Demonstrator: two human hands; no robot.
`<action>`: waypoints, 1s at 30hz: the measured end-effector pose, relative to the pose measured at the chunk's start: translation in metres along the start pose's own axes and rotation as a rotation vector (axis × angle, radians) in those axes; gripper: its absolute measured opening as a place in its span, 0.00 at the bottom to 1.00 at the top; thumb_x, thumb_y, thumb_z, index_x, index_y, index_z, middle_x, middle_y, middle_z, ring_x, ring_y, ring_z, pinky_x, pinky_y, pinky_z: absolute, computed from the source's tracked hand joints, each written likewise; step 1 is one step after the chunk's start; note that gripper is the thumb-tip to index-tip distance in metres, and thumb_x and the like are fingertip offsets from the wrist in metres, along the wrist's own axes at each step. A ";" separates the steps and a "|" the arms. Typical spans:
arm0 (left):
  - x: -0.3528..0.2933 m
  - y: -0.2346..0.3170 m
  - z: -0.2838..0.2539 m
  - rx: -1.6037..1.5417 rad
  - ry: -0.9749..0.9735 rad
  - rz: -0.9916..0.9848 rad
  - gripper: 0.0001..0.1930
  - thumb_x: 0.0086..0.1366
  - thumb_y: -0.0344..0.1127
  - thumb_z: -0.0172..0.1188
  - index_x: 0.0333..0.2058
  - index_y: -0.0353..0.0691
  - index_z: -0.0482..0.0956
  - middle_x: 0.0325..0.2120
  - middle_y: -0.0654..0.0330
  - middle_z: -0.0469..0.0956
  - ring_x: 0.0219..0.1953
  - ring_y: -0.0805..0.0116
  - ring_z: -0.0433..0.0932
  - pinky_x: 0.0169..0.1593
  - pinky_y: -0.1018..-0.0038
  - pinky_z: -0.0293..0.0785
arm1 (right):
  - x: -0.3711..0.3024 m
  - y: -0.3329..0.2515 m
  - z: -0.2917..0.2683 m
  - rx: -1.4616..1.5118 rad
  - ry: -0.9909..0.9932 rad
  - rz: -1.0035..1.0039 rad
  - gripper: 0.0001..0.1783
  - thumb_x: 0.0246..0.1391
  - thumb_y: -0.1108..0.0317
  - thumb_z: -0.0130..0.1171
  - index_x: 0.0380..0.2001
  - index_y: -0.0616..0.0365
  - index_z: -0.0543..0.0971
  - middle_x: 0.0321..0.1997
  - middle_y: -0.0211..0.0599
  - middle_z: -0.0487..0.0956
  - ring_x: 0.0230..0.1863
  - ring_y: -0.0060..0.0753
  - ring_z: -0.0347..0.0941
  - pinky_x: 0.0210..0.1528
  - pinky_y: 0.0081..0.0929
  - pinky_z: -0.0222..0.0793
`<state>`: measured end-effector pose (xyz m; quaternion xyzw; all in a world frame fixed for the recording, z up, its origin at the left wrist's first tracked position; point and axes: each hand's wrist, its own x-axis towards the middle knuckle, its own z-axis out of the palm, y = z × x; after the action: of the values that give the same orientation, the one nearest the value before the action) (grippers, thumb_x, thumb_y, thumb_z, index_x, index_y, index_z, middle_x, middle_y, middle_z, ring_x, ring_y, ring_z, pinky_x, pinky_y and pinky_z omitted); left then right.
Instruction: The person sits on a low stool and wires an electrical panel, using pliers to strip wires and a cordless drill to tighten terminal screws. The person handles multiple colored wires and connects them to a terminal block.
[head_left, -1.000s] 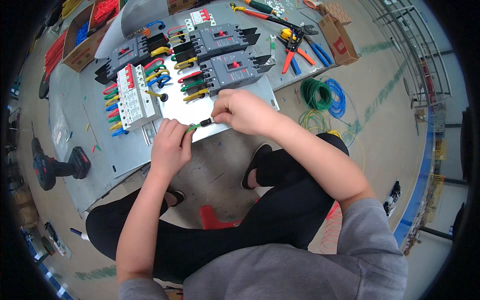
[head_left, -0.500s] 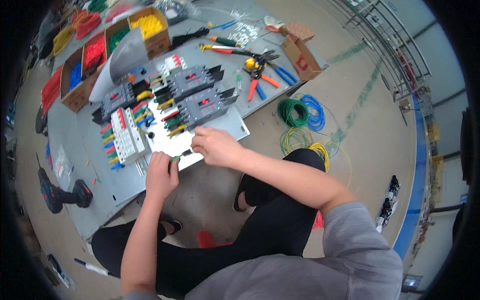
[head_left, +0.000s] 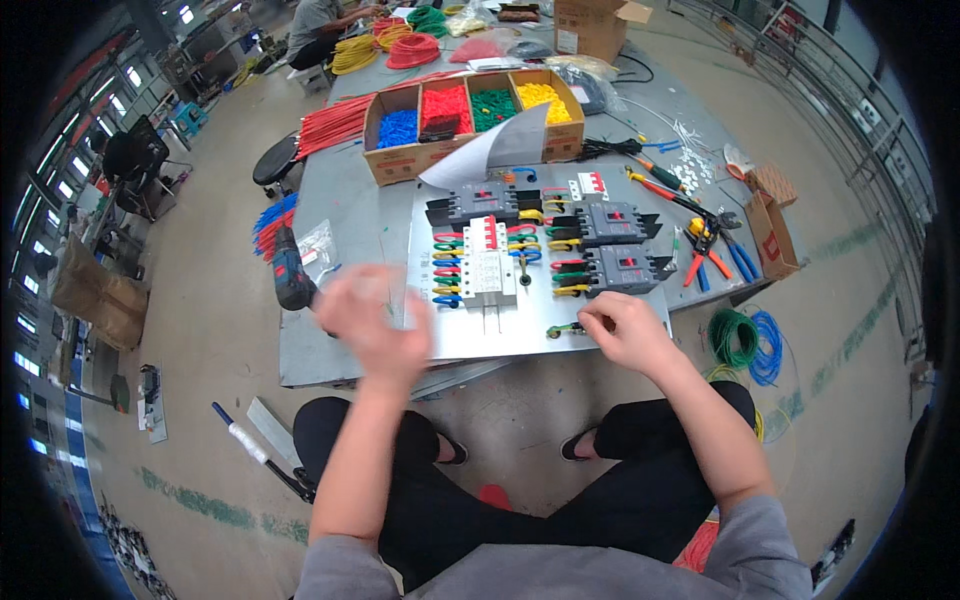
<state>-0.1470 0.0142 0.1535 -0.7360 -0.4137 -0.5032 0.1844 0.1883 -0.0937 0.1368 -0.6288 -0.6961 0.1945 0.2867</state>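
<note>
Right hand point(head_left: 628, 335) rests at the front edge of the metal mounting plate point(head_left: 520, 325) on the tabletop point(head_left: 345, 225), its grip pinched on a short green wire point(head_left: 562, 328) lying on the plate. Left hand point(head_left: 372, 318) hovers blurred above the plate's left edge, fingers spread apart, holding nothing. Circuit breakers point(head_left: 612, 245) sit beyond, a cordless drill point(head_left: 291, 270) to the left.

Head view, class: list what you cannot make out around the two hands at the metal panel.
- Left hand: motion-blurred; fingers and any contents unreadable.
- Small green piece at the right hand: too small to identify, partly covered by fingers.
- Metal panel: its left edge is hidden behind the blurred hand.
</note>
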 end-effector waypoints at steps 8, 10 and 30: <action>-0.020 -0.198 0.001 -0.195 -0.047 -0.863 0.40 0.62 0.38 0.73 0.71 0.36 0.69 0.61 0.44 0.80 0.58 0.53 0.83 0.64 0.62 0.76 | 0.036 -0.053 0.090 0.120 -0.060 -0.385 0.07 0.62 0.65 0.68 0.39 0.55 0.86 0.36 0.40 0.87 0.39 0.45 0.86 0.43 0.42 0.81; -0.016 -0.195 0.012 -0.236 -0.060 -0.875 0.35 0.62 0.35 0.71 0.68 0.34 0.74 0.59 0.44 0.82 0.58 0.55 0.84 0.64 0.62 0.76 | 0.041 -0.067 0.111 0.136 -0.082 -0.463 0.07 0.65 0.64 0.67 0.38 0.55 0.86 0.36 0.40 0.87 0.40 0.47 0.85 0.43 0.42 0.81; 0.016 0.077 -0.029 -1.354 -0.190 -0.606 0.13 0.81 0.31 0.49 0.56 0.29 0.75 0.45 0.49 0.84 0.49 0.60 0.86 0.57 0.63 0.81 | -0.009 -0.087 0.076 0.790 0.307 0.028 0.20 0.67 0.68 0.70 0.57 0.58 0.76 0.45 0.31 0.82 0.47 0.27 0.80 0.55 0.34 0.79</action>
<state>-0.1008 -0.0447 0.1916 -0.5827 -0.2125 -0.6108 -0.4922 0.0730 -0.1072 0.1329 -0.5018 -0.5086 0.3543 0.6033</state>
